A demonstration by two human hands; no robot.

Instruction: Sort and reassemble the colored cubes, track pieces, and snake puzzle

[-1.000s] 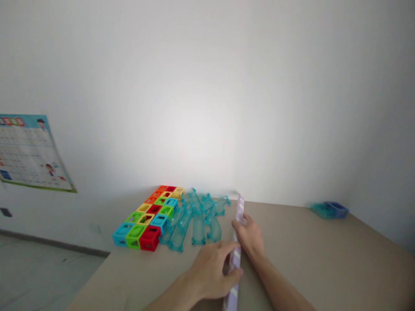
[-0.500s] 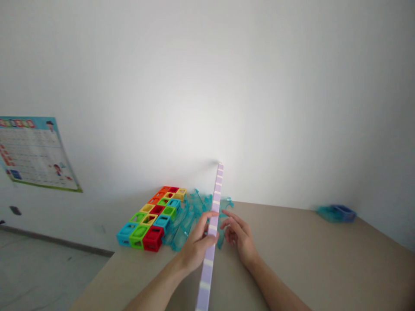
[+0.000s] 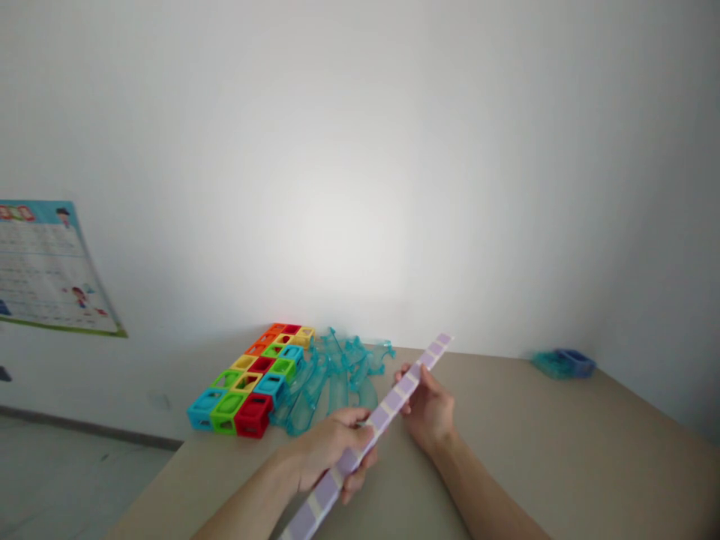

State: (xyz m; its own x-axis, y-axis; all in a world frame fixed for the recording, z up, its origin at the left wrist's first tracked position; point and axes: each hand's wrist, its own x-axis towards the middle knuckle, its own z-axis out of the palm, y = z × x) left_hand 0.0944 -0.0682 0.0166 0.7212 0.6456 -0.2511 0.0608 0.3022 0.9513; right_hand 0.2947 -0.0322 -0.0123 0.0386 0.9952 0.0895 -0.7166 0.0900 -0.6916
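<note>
1 long purple-and-white strip (image 3: 388,409) is being held by 2 bare hands. To its left, colored cubes (image 3: 254,415) are standing in a block, with 3 across the front row: blue, green and red. The rear cubes are crowding together too closely for a sure total. Several clear teal pieces (image 3: 307,397) are lying beside them, overlapping, so their exact number is not readable.

The left hand (image 3: 326,450) is reaching in from the lower left, clamping the strip with the thumb on top and the fingers curling underneath. The right hand (image 3: 433,412) is reaching up from the lower right, gripping farther along, its thumb at the right edge and its fingers showing past the left edge. The strip is slanting over the table (image 3: 534,427), its far end pointing up and right, its near end running out of view.

The left hand's fingers are partly covering the near ends of the teal pieces. Well apart at the right, 1 blue container (image 3: 577,364) is sitting near the wall, with blurred teal material (image 3: 550,365) beside it. 1 poster (image 3: 50,262) is hanging at the left.
</note>
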